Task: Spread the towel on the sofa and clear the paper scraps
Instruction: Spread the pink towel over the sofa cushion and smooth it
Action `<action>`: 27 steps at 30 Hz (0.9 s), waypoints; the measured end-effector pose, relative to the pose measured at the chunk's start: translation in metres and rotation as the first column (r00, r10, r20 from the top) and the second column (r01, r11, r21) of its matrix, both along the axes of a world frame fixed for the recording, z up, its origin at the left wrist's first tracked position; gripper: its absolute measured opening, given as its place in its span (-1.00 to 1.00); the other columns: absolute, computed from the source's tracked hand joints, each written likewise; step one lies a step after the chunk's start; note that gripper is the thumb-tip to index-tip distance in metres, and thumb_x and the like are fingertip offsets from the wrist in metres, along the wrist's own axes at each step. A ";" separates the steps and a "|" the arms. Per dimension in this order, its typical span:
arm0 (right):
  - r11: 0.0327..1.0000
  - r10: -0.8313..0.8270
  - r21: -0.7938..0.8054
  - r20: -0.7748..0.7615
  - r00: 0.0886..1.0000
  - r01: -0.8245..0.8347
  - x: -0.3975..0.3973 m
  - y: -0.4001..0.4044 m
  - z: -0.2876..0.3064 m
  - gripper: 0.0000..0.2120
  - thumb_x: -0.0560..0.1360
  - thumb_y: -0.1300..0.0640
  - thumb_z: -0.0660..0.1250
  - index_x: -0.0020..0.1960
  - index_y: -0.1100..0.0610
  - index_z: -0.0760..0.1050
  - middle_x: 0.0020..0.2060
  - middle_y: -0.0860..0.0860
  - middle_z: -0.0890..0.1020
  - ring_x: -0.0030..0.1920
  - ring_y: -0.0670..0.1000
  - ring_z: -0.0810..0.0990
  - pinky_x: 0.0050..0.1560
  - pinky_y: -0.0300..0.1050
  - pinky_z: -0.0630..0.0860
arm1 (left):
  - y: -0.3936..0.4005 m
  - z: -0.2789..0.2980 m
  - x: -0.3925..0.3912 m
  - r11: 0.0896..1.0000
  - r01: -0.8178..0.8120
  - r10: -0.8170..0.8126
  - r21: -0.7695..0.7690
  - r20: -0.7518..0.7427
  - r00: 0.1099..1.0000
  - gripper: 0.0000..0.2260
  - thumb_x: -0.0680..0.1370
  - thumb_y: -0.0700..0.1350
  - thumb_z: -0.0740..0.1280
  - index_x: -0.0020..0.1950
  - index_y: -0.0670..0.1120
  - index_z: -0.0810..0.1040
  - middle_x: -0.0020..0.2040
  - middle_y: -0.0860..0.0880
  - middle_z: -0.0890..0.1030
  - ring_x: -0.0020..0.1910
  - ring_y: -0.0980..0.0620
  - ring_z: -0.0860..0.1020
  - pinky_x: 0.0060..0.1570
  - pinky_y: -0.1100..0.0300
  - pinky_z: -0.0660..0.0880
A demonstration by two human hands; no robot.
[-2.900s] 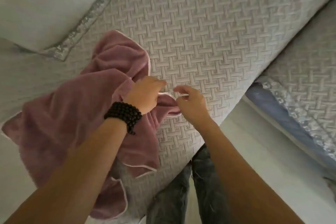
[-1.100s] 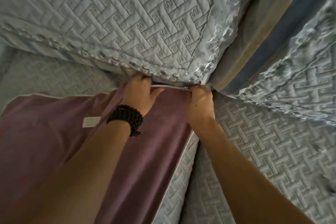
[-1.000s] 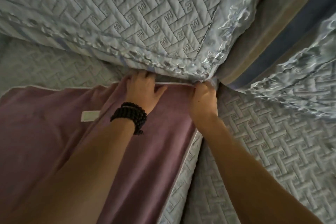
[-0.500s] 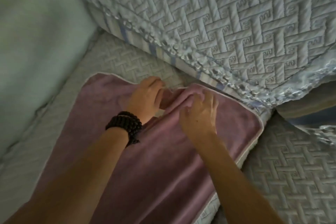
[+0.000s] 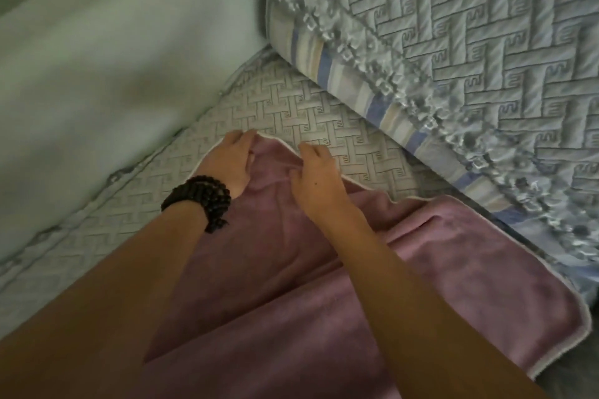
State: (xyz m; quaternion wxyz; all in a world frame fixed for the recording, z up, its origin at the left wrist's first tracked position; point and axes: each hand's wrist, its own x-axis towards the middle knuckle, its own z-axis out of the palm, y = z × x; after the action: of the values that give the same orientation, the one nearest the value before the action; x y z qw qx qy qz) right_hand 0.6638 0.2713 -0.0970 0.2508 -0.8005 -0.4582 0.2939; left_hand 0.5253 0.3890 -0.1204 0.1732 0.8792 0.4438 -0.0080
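A mauve towel (image 5: 453, 272) with a white hem lies over the quilted sofa seat (image 5: 301, 113). Its far left corner is bunched up between my hands. My left hand (image 5: 231, 159), with a black bead bracelet on the wrist, pinches the towel's far left edge. My right hand (image 5: 316, 176) grips a fold of the same edge just to the right. The towel's right part lies flat, with a ridge running across it. No paper scraps show in this view.
A quilted back cushion (image 5: 470, 42) with a frilled, striped border rises at the upper right. A pale smooth armrest (image 5: 97, 74) fills the upper left. A strip of bare seat lies between the towel and both of them.
My view and both hands have shifted left along the towel's far edge, from its right corner to its left corner. The right corner now lies flat beside the back cushion.
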 end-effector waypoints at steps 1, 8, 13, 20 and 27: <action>1.000 -0.016 -0.016 0.025 1.000 0.017 -0.003 0.002 -0.007 -0.66 0.58 0.20 0.26 0.34 0.21 0.40 0.24 0.22 0.47 0.16 0.22 0.52 0.19 0.07 0.47 | 0.001 -0.003 0.002 1.000 -0.013 0.013 0.000 -0.023 1.000 -0.57 0.60 -0.15 0.20 0.47 -0.11 0.24 0.40 -0.18 0.32 0.17 -0.24 0.52 0.17 -0.04 0.50; 0.993 -0.076 -0.081 0.125 0.989 0.087 -0.019 0.006 -0.025 -0.75 0.63 0.13 0.19 0.29 0.14 0.43 0.24 0.18 0.44 0.11 0.26 0.54 0.12 0.10 0.49 | 0.008 -0.004 0.006 0.996 -0.035 0.031 -0.081 -0.051 0.998 -0.74 0.57 -0.14 0.26 0.25 0.01 0.36 0.13 -0.16 0.36 -0.13 -0.17 0.54 -0.04 0.00 0.56; 0.995 -0.092 -0.035 0.022 0.996 0.093 -0.015 0.002 -0.021 -0.75 0.62 0.03 0.23 0.21 0.15 0.49 0.20 0.13 0.46 0.11 0.20 0.55 0.16 0.15 0.54 | 0.013 -0.005 -0.003 0.989 -0.100 0.113 -0.107 0.120 0.986 -0.92 0.55 -0.17 0.29 -0.12 -0.04 0.43 -0.23 -0.03 0.52 -0.23 -0.04 0.54 -0.33 0.17 0.41; 0.968 -0.227 0.107 -0.022 0.974 0.228 0.015 0.039 0.007 -0.82 0.62 0.21 0.20 0.13 0.26 0.52 0.14 0.16 0.49 -0.01 0.12 0.55 0.09 0.09 0.57 | 0.045 0.034 0.033 0.978 -0.131 0.091 0.161 0.236 0.967 -0.97 0.51 -0.28 0.27 -0.12 -0.18 0.47 -0.27 -0.10 0.50 -0.35 -0.08 0.47 -0.43 0.16 0.32; 0.979 0.025 0.199 0.117 0.993 -0.048 0.043 0.072 -0.014 -0.53 0.59 0.19 0.21 0.47 0.15 0.21 0.47 0.23 0.14 0.24 0.24 0.45 0.31 0.18 0.47 | 0.110 0.040 0.092 0.946 -0.152 0.098 0.286 0.195 0.976 -0.92 0.47 -0.28 0.25 -0.06 -0.21 0.47 -0.09 -0.25 0.55 -0.11 -0.26 0.54 -0.18 -0.01 0.43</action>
State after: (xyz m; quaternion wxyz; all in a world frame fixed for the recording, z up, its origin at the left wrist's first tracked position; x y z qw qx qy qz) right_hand 0.7067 0.3435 -0.1106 0.2986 -0.7779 -0.5137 0.2046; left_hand 0.6168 0.4993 -0.0804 0.0773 0.8623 0.4778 0.1492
